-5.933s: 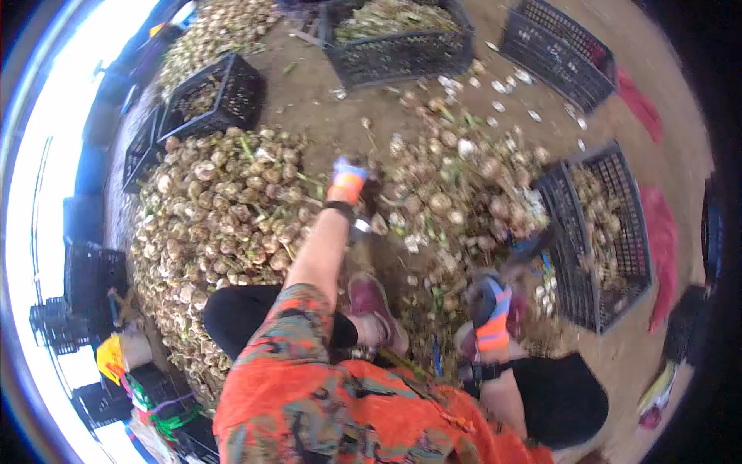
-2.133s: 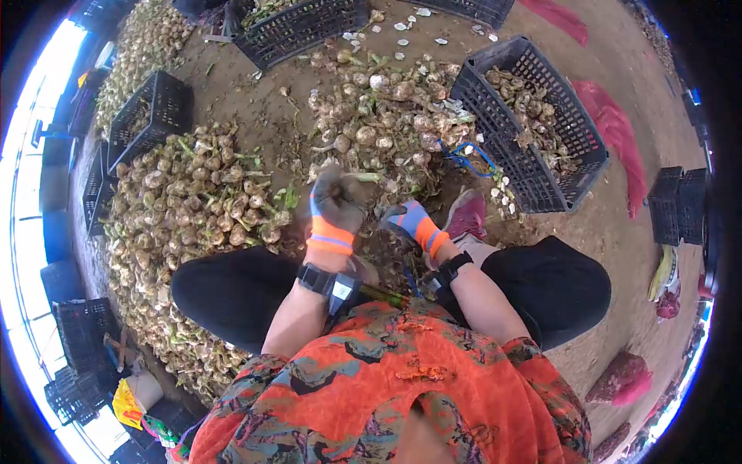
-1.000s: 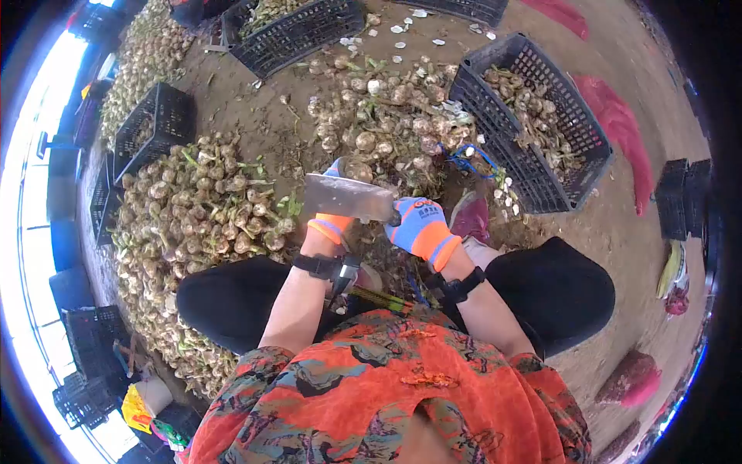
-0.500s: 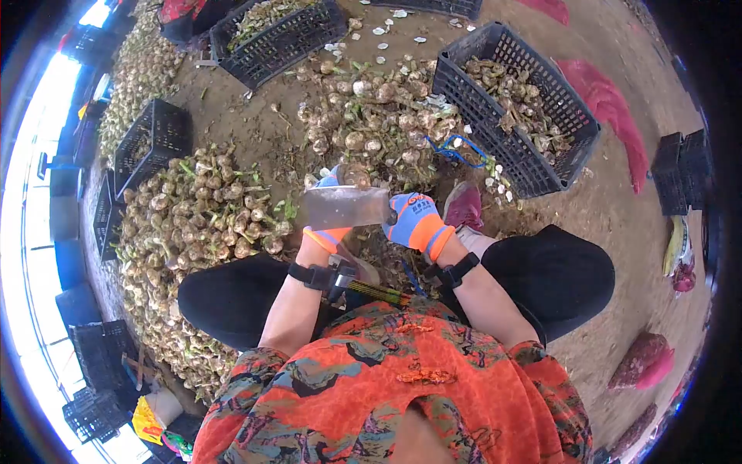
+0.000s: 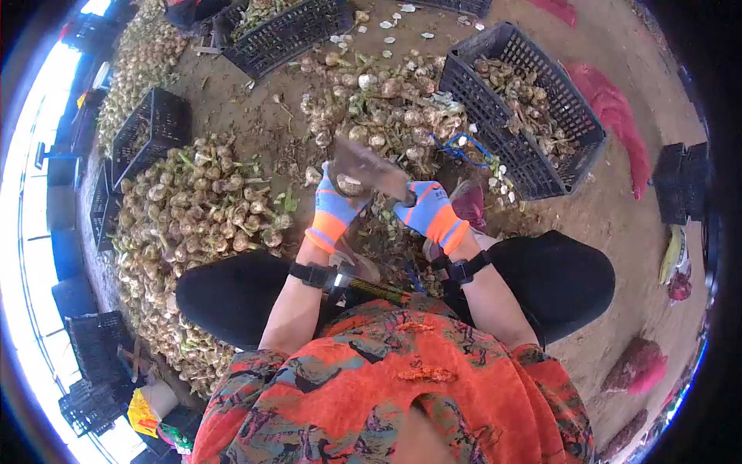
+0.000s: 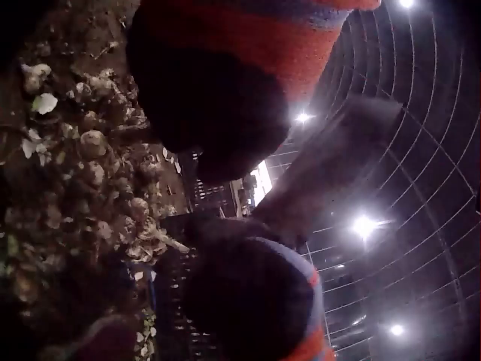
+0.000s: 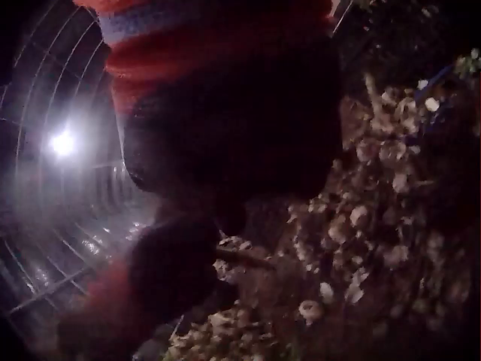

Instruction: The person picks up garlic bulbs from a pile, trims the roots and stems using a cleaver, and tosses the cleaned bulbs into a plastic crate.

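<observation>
In the head view my gloved left hand holds a brownish garlic bulb, with part of the bulb showing past the fingers. My gloved right hand grips a broad-bladed cleaver by its handle. The blade slants up and left, close over the bulb and partly overlapping it. In the left wrist view the blade stands out beside my right hand, below the dark shape of my left hand. The right wrist view is dark; my right hand fills its upper middle.
A large garlic heap lies at left, a smaller pile ahead. A black crate with trimmed-looking bulbs stands right, beside red netting. More crates stand at the back, and blue cord lies near the pile.
The left hand came back from between the piles to meet the right. Over the last half second the cleaver blade turned from level to slanting, its far end moving forward and uncovering the left hand.
</observation>
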The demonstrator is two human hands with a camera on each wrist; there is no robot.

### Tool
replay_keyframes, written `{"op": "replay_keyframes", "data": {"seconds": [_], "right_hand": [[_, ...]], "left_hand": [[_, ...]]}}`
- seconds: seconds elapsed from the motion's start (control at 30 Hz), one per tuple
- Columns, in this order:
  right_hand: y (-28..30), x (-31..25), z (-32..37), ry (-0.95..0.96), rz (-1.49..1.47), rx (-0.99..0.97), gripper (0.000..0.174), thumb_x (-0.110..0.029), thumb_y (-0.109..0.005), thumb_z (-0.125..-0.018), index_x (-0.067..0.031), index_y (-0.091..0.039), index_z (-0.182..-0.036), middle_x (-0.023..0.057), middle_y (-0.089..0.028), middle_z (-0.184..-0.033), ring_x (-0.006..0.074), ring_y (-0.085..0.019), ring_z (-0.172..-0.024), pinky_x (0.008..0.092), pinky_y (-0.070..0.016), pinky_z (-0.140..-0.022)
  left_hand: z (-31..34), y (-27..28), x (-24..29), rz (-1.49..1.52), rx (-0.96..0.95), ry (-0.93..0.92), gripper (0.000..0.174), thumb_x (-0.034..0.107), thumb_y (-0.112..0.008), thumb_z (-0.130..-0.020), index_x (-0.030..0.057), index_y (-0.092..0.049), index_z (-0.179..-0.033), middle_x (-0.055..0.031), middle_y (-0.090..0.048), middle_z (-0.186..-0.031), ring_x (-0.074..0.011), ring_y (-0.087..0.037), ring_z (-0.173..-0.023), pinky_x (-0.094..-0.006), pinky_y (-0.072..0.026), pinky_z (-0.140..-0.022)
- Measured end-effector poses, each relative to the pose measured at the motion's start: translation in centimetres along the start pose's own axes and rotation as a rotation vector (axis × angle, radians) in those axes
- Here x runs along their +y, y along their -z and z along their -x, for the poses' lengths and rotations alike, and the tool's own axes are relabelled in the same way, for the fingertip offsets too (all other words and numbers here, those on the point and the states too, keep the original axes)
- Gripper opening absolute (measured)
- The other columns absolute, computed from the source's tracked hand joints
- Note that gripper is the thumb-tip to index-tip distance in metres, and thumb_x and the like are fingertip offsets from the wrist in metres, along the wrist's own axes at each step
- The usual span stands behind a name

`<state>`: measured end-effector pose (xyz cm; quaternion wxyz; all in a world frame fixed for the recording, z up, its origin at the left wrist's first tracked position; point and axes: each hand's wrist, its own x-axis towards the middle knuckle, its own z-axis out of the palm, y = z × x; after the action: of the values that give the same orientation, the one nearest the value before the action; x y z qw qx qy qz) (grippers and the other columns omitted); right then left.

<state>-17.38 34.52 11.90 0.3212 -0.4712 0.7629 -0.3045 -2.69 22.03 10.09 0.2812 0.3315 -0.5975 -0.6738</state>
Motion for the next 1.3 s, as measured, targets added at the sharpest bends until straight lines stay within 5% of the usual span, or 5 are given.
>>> {"op": "replay_keyframes", "data": {"seconds": [0.43, 0.63, 0.9, 1.17, 1.3], "right_hand": [[1.7, -5.0, 0.7, 0.068, 0.48, -0.35, 0.041, -0.036, -0.054, -0.066, -0.0051, -0.059, -0.094, 0.0152, -0.059, -0.094, 0.0295, -0.056, -0.089, 0.0373, -0.0437, -0.078], [1.3, -1.9, 0.5, 0.05, 0.48, -0.272, 0.04, -0.032, -0.054, -0.065, -0.0037, -0.06, -0.092, 0.0146, -0.059, -0.095, 0.0299, -0.056, -0.089, 0.0369, -0.0442, -0.078], [-3.2, 2.9, -1.9, -0.261, -1.386, -0.016, 0.012, -0.012, -0.061, -0.066, -0.0014, -0.059, -0.073, -0.0012, -0.057, -0.064, 0.0064, -0.05, -0.058, 0.0246, -0.0404, -0.052], [-2.7, -1.4, -0.4, 0.122, -0.709, -0.092, 0.013, -0.009, -0.063, -0.068, -0.003, -0.064, -0.08, 0.0036, -0.062, -0.068, 0.0084, -0.053, -0.056, 0.0238, -0.0421, -0.05], [-4.9, 8.2, -2.8, -0.673, -0.687, -0.08, 0.015, -0.015, -0.065, -0.068, -0.0025, -0.062, -0.076, 0.0045, -0.056, -0.057, 0.0133, -0.051, -0.047, 0.0263, -0.0394, -0.042]], "left_hand": [[1.3, 3.0, -0.3, 0.863, -0.084, 0.41, 0.038, 0.015, -0.04, -0.088, 0.0074, -0.036, -0.125, -0.0081, -0.06, -0.086, -0.0162, -0.059, -0.07, -0.029, -0.0501, -0.066], [1.0, 1.2, 4.4, -1.009, -0.158, -0.331, 0.046, 0.015, -0.071, -0.063, 0.0028, -0.051, -0.102, -0.0076, -0.06, -0.083, -0.0149, -0.058, -0.072, -0.0283, -0.0476, -0.067], [1.1, 1.0, 5.0, 0.515, 0.051, 0.286, 0.022, 0.004, -0.048, -0.081, 0.0021, -0.05, -0.103, -0.009, -0.057, -0.096, -0.0168, -0.056, -0.085, -0.0285, -0.0486, -0.076], [0.8, -0.8, 4.4, 1.27, 0.017, 0.471, 0.022, 0.003, -0.042, -0.083, -0.0004, -0.046, -0.104, -0.0135, -0.051, -0.097, -0.0188, -0.055, -0.079, -0.0325, -0.0494, -0.073], [0.7, 2.6, 8.4, 1.429, -0.173, 0.125, 0.015, 0.014, -0.053, -0.079, 0.0081, -0.049, -0.092, -0.0019, -0.048, -0.08, -0.0115, -0.047, -0.068, -0.0231, -0.0439, -0.059]]}}
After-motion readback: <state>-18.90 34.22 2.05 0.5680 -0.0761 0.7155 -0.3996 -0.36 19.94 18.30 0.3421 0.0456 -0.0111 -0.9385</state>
